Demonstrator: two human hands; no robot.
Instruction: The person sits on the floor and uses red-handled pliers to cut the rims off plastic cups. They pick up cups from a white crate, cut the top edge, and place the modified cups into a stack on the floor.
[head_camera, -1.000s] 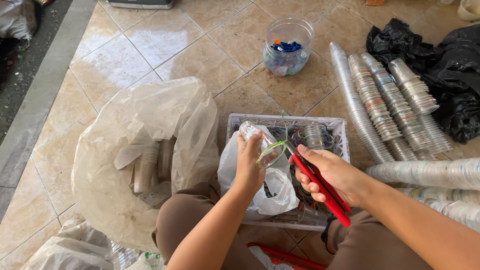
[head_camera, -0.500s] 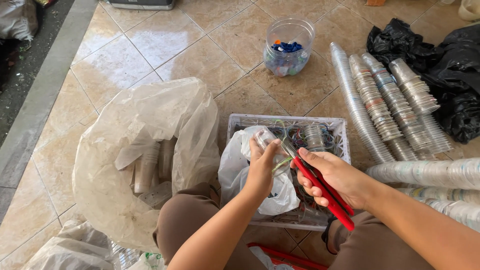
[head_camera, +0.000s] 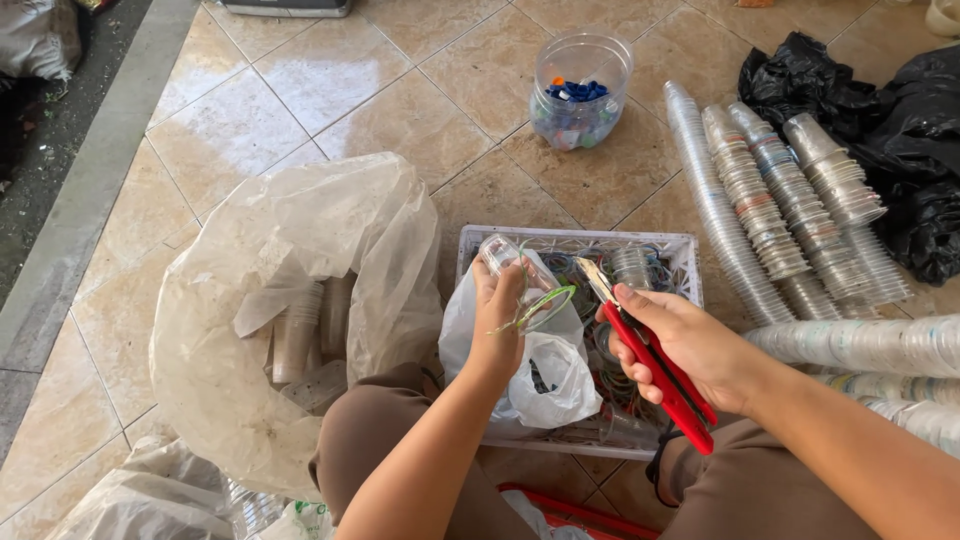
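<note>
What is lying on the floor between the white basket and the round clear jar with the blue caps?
In the head view, only bare floor tiles lie between the white basket and the clear jar; nothing else rests there.

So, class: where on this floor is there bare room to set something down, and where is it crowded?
Bare tile lies beyond the big clear bag, left of the lidless jar of caps. A smaller patch sits between jar and white crate. Crowded: the crate under the left hand and right hand with red cutters, and the stacked cups beside the black bags.
</note>
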